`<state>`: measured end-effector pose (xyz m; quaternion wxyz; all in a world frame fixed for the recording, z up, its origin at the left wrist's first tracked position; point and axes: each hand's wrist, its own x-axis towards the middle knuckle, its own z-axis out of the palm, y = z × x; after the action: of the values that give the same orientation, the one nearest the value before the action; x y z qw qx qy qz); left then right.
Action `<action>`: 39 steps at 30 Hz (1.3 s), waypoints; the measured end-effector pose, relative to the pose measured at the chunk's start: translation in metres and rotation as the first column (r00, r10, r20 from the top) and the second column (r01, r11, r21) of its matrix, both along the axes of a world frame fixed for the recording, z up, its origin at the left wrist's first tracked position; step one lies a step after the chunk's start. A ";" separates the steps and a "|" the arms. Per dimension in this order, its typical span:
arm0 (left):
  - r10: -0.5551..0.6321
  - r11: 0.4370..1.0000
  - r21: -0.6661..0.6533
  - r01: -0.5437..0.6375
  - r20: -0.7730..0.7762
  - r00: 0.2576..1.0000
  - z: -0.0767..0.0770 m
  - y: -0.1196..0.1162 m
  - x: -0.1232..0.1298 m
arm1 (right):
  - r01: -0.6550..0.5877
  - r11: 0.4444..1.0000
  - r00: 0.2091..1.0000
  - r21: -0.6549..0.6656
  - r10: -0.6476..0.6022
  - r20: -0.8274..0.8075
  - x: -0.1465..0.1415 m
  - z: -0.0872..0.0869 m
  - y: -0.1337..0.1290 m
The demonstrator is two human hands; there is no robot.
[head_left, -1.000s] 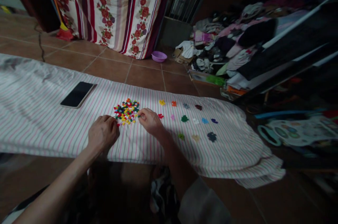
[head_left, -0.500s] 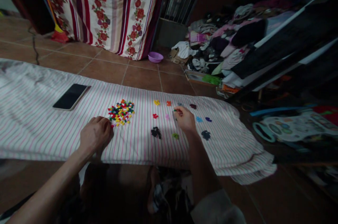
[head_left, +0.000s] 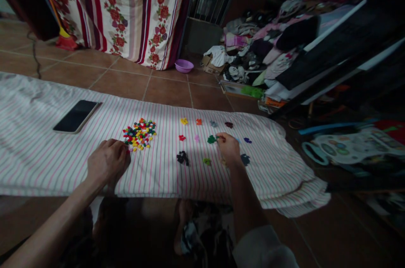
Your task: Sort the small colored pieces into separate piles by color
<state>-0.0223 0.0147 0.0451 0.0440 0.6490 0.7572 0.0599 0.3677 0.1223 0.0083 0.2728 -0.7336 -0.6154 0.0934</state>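
Observation:
A mixed pile of small coloured pieces (head_left: pixel 139 134) lies on the striped cloth (head_left: pixel 158 175). My left hand (head_left: pixel 107 159) rests at the pile's lower left edge with its fingers curled; what they hold, if anything, is hidden. To the right, several small single-colour groups are spread in rows, among them yellow (head_left: pixel 184 121), red (head_left: pixel 182 138), black (head_left: pixel 182 158) and lime green (head_left: pixel 206 161). My right hand (head_left: pixel 228 146) is just right of the dark green group (head_left: pixel 211 139), its fingertips pinched together. Anything between those fingertips is too small to make out. A beige group is partly covered by the right wrist.
A phone (head_left: pixel 77 116) lies on the cloth at the left. Beyond the cloth, a purple basin (head_left: pixel 184 65) stands on the tiled floor by a flowered curtain (head_left: pixel 136 15). Heaped clothes (head_left: pixel 253 44) are at the back right, and a light-coloured tray-like object (head_left: pixel 354 148) is at the right.
My right hand has moved slightly right, off the dark green group, which now shows fully. My left hand stays by the pile. The whole view has shifted a little.

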 end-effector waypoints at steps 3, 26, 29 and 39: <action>-0.005 1.000 0.016 0.005 0.010 1.000 -0.001 -0.001 0.000 | 0.014 0.998 0.998 -0.058 -0.010 0.055 -0.005 0.000 -0.002; -0.001 1.000 0.009 0.001 0.046 0.999 -0.001 0.000 -0.002 | -0.081 0.994 0.997 -0.077 0.079 -0.025 -0.010 -0.005 0.000; -0.005 1.000 0.010 0.005 0.037 0.999 -0.001 0.000 -0.002 | -0.091 0.994 0.995 -0.065 0.089 -0.042 -0.010 -0.007 0.001; 0.002 1.000 0.001 -0.002 0.058 0.998 0.004 -0.001 -0.001 | -0.057 0.998 0.996 -0.031 0.055 -0.069 -0.011 -0.006 0.001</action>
<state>-0.0235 0.0140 0.0491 0.0654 0.6461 0.7563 0.0792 0.3563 0.1236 0.0024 0.2788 -0.7167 -0.6245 0.1361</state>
